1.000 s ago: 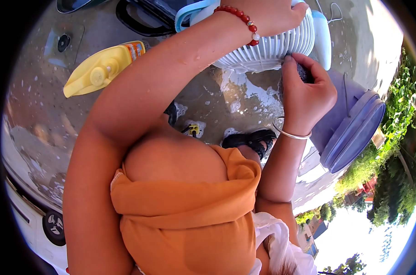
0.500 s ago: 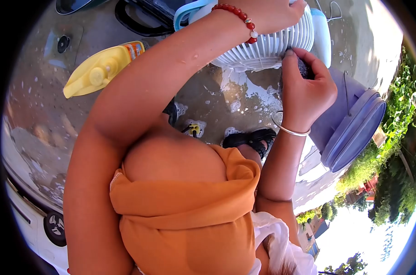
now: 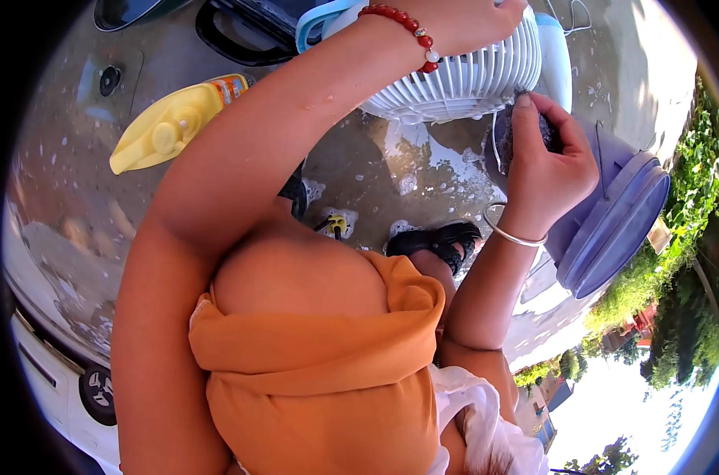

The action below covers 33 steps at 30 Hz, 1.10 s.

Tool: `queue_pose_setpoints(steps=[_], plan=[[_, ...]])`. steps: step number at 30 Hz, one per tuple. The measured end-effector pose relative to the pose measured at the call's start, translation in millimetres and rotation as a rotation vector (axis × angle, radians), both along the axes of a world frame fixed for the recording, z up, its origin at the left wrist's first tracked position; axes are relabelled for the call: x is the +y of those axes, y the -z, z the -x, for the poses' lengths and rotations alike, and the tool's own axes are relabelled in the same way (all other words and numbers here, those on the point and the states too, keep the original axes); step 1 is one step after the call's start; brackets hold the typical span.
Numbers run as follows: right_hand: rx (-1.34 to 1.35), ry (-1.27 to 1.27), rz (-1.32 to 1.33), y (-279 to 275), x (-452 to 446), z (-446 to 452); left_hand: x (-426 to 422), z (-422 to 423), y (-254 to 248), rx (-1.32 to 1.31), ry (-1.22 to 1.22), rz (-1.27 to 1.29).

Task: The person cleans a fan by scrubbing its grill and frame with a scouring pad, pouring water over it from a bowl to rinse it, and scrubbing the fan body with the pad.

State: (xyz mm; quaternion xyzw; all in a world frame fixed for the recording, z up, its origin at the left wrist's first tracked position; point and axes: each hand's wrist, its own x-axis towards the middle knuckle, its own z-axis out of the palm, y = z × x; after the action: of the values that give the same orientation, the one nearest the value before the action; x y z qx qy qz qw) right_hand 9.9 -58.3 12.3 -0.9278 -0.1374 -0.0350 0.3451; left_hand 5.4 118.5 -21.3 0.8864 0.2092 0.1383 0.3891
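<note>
A white ribbed fan grille with light blue parts lies at the top of the view. My left hand, above a red bead bracelet, rests over the grille with its fingers curled at the upper edge; the frame cuts off part of it. Just below the grille's right end, my right hand pinches a dark grey scouring pad. Its thumb and fingertips touch or nearly touch the slats. A thin white strand or trickle hangs beside the pad.
A purple lidded bucket stands right of my right hand. A yellow bottle lies on the wet, soapy floor at left, near a clear panel with a black knob. Black parts lie at the top. My sandal is below.
My right hand has moved a little right and down along the grille's edge with the scouring pad. The left hand stays on the grille, with only a slight shift.
</note>
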Motion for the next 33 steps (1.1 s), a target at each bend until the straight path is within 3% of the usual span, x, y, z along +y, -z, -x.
queue_pose_setpoints(steps=[7, 13, 21, 33], plan=[[-0.002, -0.059, -0.023, 20.3, -12.3, 6.5, -0.7, -4.2, 3.6, -0.008, 0.001, -0.003], [-0.109, -0.031, -0.052, 5.9, -3.7, -12.9, -6.1, -3.5, 7.6, -0.051, 0.000, -0.074], [0.005, -0.031, -0.044, 26.8, -20.6, 1.2, -4.6, -6.9, 16.8, -0.061, -0.033, -0.102], [-0.068, -0.067, -0.076, 28.7, -13.8, -1.5, -4.7, -5.5, 14.5, -0.050, -0.038, -0.094]])
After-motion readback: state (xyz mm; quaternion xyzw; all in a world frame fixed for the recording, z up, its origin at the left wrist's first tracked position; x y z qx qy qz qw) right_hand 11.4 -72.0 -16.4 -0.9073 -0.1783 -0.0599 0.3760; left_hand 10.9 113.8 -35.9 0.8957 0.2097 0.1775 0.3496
